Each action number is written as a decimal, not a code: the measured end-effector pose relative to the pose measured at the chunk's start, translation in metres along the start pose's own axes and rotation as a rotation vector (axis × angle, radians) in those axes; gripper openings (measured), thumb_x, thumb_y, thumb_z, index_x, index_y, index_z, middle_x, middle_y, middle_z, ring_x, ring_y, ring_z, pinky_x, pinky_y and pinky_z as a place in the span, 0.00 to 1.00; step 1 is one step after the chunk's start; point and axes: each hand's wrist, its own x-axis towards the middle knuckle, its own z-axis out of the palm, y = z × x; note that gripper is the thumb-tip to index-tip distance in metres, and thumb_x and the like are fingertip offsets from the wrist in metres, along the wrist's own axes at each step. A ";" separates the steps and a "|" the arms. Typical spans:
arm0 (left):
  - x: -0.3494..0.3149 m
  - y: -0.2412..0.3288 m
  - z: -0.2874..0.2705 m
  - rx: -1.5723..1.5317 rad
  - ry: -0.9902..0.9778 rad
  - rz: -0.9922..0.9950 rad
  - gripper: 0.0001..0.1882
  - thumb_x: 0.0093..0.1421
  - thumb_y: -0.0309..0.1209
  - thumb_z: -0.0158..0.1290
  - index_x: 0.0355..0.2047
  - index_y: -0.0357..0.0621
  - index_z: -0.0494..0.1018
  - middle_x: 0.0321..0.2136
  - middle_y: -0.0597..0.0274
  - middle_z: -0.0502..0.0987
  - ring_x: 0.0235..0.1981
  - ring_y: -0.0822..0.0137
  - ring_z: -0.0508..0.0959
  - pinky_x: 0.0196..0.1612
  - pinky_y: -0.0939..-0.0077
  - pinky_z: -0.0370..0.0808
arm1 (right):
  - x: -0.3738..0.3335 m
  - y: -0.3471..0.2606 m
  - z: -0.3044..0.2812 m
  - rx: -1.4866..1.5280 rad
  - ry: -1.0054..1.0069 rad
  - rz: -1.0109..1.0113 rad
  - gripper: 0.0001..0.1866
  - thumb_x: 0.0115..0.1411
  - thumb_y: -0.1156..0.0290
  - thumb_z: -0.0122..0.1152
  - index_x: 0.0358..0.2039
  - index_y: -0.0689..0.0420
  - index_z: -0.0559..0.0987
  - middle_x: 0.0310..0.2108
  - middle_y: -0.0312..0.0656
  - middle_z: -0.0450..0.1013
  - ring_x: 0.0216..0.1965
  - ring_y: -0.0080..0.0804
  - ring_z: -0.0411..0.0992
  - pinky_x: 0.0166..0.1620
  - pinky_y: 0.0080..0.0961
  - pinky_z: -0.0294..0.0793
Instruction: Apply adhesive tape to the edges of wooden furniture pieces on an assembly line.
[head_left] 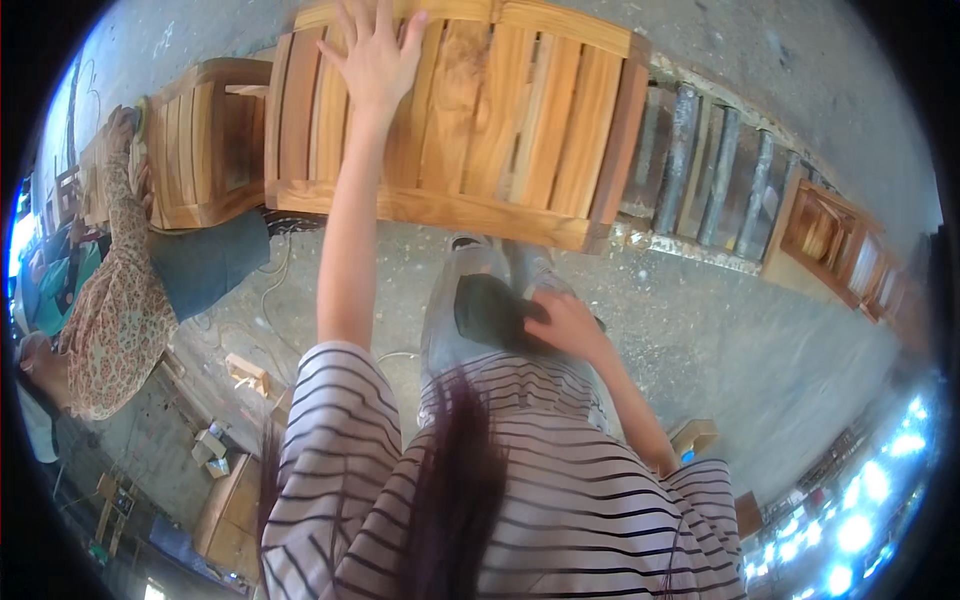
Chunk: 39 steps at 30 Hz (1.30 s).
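Observation:
A slatted wooden panel [465, 110], honey-brown with a frame around its slats, lies in front of me. My left hand [375, 60] is spread over its left part, fingers apart, the tips near the far rail. Close to my body, over my thighs, is a dark greenish-black sheet [490, 308], limp and slightly blurred; its exact kind is not plain. My right hand [565, 325] grips the sheet's right end, and a bit of dark material shows beyond the fingers.
A metal roller conveyor [715, 170] runs to the right of the panel, with another wooden frame [825, 235] farther along. On the left, a person in a patterned sleeve [125, 300] works at a second slatted piece [185, 150]. Cables and wood offcuts [247, 374] lie on the floor.

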 end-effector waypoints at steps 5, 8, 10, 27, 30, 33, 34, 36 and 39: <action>-0.029 0.001 -0.028 -0.530 0.161 0.067 0.29 0.64 0.45 0.51 0.62 0.50 0.62 0.63 0.46 0.58 0.65 0.44 0.53 0.63 0.41 0.47 | 0.003 0.010 0.000 0.065 0.025 -0.042 0.17 0.54 0.60 0.63 0.35 0.61 0.75 0.32 0.56 0.74 0.35 0.57 0.72 0.37 0.44 0.72; -0.126 0.022 -0.066 -0.831 -0.099 0.180 0.18 0.58 0.35 0.58 0.47 0.43 0.76 0.50 0.54 0.76 0.55 0.56 0.72 0.59 0.64 0.66 | -0.001 0.016 0.000 0.186 0.049 0.006 0.16 0.54 0.61 0.64 0.35 0.62 0.76 0.32 0.55 0.74 0.34 0.54 0.72 0.38 0.40 0.72; -0.204 0.045 -0.081 -0.861 -0.432 0.282 0.33 0.46 0.39 0.69 0.52 0.45 0.73 0.53 0.52 0.73 0.55 0.52 0.71 0.58 0.59 0.66 | -0.007 0.017 0.000 0.260 0.034 0.055 0.16 0.54 0.62 0.65 0.34 0.63 0.76 0.31 0.54 0.74 0.33 0.52 0.73 0.38 0.37 0.72; -0.175 0.154 -0.283 -1.768 0.483 -0.269 0.29 0.68 0.44 0.40 0.60 0.34 0.62 0.55 0.45 0.70 0.57 0.50 0.71 0.62 0.55 0.65 | -0.136 0.107 0.055 1.542 1.080 0.459 0.15 0.57 0.66 0.61 0.41 0.62 0.79 0.33 0.42 0.76 0.33 0.33 0.76 0.34 0.32 0.77; -0.126 0.266 -0.319 -1.909 0.850 0.244 0.39 0.62 0.54 0.50 0.60 0.32 0.60 0.62 0.46 0.62 0.63 0.49 0.62 0.68 0.49 0.55 | -0.181 0.130 0.057 1.465 1.188 0.498 0.15 0.56 0.64 0.62 0.40 0.61 0.80 0.34 0.41 0.75 0.33 0.31 0.75 0.34 0.32 0.76; -0.124 0.448 -0.290 -1.929 0.725 0.383 0.42 0.56 0.52 0.56 0.63 0.37 0.59 0.62 0.40 0.59 0.64 0.44 0.61 0.64 0.48 0.59 | -0.224 0.153 0.058 1.463 1.340 0.515 0.14 0.56 0.64 0.61 0.40 0.59 0.80 0.34 0.41 0.75 0.35 0.30 0.75 0.36 0.28 0.75; -0.133 0.519 -0.268 -1.881 0.622 0.494 0.43 0.54 0.51 0.58 0.63 0.39 0.58 0.62 0.38 0.58 0.64 0.42 0.60 0.63 0.48 0.60 | -0.237 0.161 0.054 1.452 1.360 0.506 0.14 0.56 0.64 0.61 0.40 0.59 0.80 0.34 0.41 0.75 0.35 0.30 0.75 0.36 0.28 0.75; -0.162 0.648 -0.223 -1.672 0.293 0.726 0.46 0.50 0.49 0.62 0.65 0.43 0.57 0.63 0.34 0.56 0.64 0.39 0.59 0.60 0.47 0.63 | -0.263 0.173 0.049 1.380 1.442 0.575 0.14 0.56 0.64 0.60 0.39 0.59 0.81 0.34 0.40 0.75 0.37 0.29 0.74 0.37 0.25 0.74; -0.227 0.739 -0.139 -0.887 -0.387 0.903 0.55 0.46 0.54 0.65 0.67 0.42 0.53 0.66 0.27 0.43 0.67 0.29 0.45 0.63 0.42 0.59 | -0.293 0.189 0.023 1.383 1.400 0.667 0.18 0.56 0.66 0.59 0.45 0.61 0.78 0.41 0.41 0.75 0.44 0.31 0.73 0.44 0.24 0.71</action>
